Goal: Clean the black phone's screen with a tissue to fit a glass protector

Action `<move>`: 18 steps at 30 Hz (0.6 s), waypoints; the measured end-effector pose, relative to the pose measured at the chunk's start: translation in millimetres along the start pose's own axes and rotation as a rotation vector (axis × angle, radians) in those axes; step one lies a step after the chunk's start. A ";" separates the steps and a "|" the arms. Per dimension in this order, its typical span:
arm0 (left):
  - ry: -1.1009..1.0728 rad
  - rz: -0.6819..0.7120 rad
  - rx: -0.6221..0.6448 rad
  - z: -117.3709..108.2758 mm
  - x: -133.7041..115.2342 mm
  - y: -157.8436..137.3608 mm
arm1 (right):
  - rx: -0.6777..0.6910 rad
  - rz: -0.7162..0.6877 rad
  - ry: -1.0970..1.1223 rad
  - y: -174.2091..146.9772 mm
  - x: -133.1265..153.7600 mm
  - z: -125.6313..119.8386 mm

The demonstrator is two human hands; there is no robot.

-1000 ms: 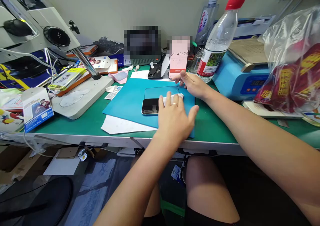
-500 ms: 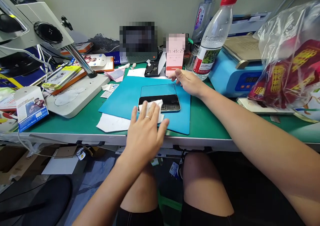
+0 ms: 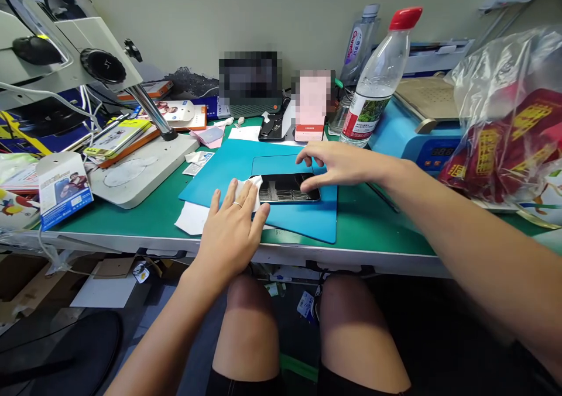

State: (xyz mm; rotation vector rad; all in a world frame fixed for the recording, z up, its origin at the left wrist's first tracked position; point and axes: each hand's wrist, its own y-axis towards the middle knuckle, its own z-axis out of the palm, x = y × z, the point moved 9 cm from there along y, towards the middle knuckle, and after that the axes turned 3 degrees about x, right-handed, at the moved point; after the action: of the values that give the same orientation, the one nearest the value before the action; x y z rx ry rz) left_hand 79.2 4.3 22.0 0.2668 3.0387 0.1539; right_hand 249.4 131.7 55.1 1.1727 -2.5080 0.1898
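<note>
A black smartphone (image 3: 281,188) lies flat on a blue mat (image 3: 302,220). My left hand (image 3: 232,220) is at the phone's left end, fingers stretched over a white tissue (image 3: 257,186) and holding it against the phone's edge. Over the right end of the phone is my right hand (image 3: 336,165), thumb and fingers apart with nothing between them. The thumb tip overlaps the screen; whether it touches I cannot tell. A clear sheet with a thin dark outline (image 3: 272,157) lies on the mat just behind the phone, partly hidden by my right hand.
A microscope stand (image 3: 144,174) is at the left, near a small card packet (image 3: 65,188). Behind the mat stand a pink-screened phone (image 3: 311,106) and a red-capped bottle (image 3: 369,97). A blue machine (image 3: 408,133) and a plastic bag of red packets (image 3: 504,144) are at the right.
My left hand has slid left along the phone with the tissue. My right hand has come forward from near the standing phone to above the lying one. The camera view has shifted slightly.
</note>
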 end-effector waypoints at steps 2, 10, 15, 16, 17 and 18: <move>-0.007 -0.008 0.012 0.7 5.1 -1.5 | 0.076 0.035 -0.010 -6.8 -6.1 7.2; -0.017 0.003 0.024 -0.4 -5.2 10.4 | 0.043 0.056 0.072 -22.5 -17.1 20.3; -0.053 0.101 0.029 5.2 -64.6 40.0 | 0.029 0.004 0.111 -20.6 -14.5 20.7; -0.063 0.127 0.029 6.4 -78.9 44.9 | 0.025 -0.003 0.115 -20.6 -14.8 20.5; -0.071 0.143 0.029 7.5 -91.0 48.7 | 0.022 -0.004 0.117 -20.7 -15.7 20.4; -0.078 0.143 0.026 8.1 -99.7 51.3 | 0.019 0.001 0.117 -20.8 -17.0 20.4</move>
State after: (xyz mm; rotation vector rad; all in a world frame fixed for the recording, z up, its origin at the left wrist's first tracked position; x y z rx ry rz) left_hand 186.4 37.5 27.2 0.4812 2.9455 0.1103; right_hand 269.8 124.8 29.1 1.1346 -2.4102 0.2754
